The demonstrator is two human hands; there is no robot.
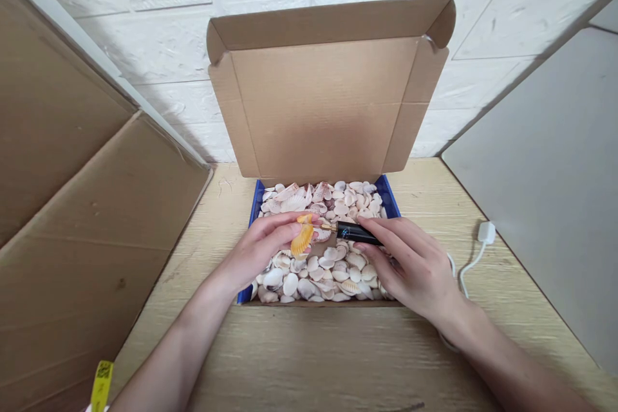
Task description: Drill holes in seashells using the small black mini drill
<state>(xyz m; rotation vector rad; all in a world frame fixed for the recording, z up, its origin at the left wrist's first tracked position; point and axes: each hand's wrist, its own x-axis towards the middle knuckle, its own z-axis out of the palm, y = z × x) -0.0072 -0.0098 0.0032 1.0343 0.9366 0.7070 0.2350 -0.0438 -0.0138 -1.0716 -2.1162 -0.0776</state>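
An open cardboard box [333, 103] with blue side walls stands on the wooden table [309, 354], its lid propped upright. Inside lie several small pale seashells [328, 199]. My left hand [261, 248] hovers over the box and pinches an orange-yellow shell [302, 238] between thumb and fingers. My right hand [410, 264] grips a black pen-like tool [356, 232] with a gold tip. The tip points left and reaches the orange shell.
Large flat cardboard sheets [87, 206] lean at the left. A grey panel [545, 174] stands at the right. A white cable with a small plug [485, 233] lies on the table right of the box. White brick wall behind.
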